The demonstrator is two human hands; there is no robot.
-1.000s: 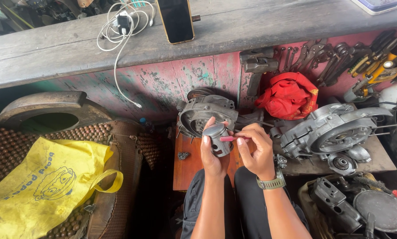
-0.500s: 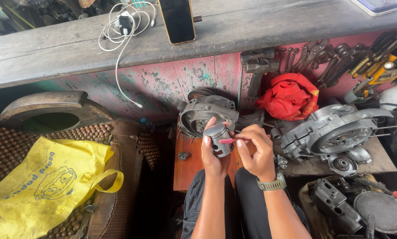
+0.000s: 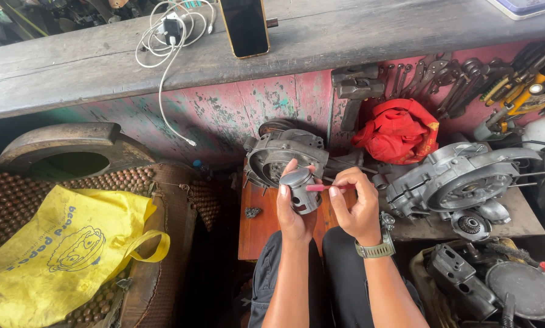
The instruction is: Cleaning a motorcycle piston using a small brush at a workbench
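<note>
While the left hand (image 3: pixel 294 209) grips a piston (image 3: pixel 300 189), the right hand (image 3: pixel 357 206) pinches a red tool (image 3: pixel 327 187) above the board's (image 3: pixel 257 234) far edge; tool tip hidden

Beside the piston (image 3: pixel 299 189), the tip of the red-handled tool (image 3: pixel 327 187) is too small to identify, its handle end hidden in the right hand (image 3: pixel 359 206); the left hand (image 3: pixel 292 212) conceals the piston's rear side.
</note>
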